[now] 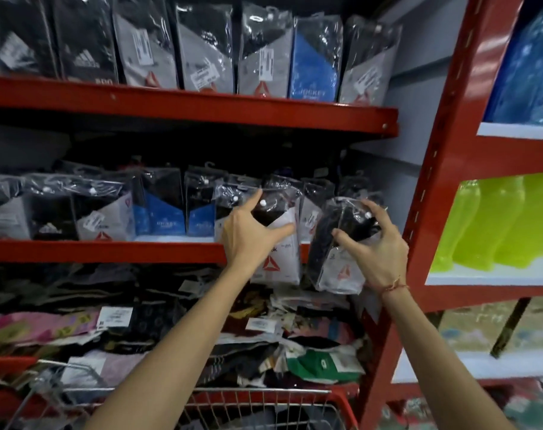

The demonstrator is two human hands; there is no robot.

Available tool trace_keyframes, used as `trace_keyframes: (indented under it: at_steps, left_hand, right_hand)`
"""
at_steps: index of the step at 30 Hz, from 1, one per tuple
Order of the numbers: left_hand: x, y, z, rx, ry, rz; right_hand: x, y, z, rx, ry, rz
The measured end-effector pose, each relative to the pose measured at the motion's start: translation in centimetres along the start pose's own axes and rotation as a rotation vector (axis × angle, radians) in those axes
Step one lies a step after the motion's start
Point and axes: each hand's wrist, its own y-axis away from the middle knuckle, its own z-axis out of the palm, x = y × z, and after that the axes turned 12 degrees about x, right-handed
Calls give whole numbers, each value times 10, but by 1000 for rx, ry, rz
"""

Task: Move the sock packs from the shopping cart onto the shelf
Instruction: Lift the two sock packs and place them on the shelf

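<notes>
My left hand point(251, 234) grips a black-and-white sock pack point(279, 256) with a red triangle logo, held upright at the front edge of the middle red shelf point(102, 251). My right hand point(378, 246) holds a second pack point(335, 243), dark socks over a grey card, just to the right and slightly tilted. Both packs hang in front of the shelf's row of standing sock packs point(158, 209). The wire shopping cart point(264, 405) with its red rim is at the bottom, under my forearms; what it holds is hard to see.
The upper shelf point(201, 110) carries a full row of sock packs. Below the middle shelf lies a jumbled pile of loose socks point(201, 330). A red upright post point(441, 187) borders the right side; beyond it stand green bottles point(496, 221) and blue items point(524, 66).
</notes>
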Motion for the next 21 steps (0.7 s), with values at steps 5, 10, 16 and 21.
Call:
trace_keyframes:
  at_steps: [5, 10, 16, 21]
  left_hand:
    - [25, -42, 39, 108, 4, -28]
    - [18, -56, 73, 205, -42, -8]
    - [-7, -63, 93, 249, -74, 78]
    - [-33, -54, 110, 189, -137, 149]
  right_hand:
    - [-10, -41, 32, 165, -40, 35]
    - [-6, -44, 74, 271, -87, 33]
    - [8, -50, 110, 262, -53, -53]
    - [28, -44, 134, 191, -39, -63]
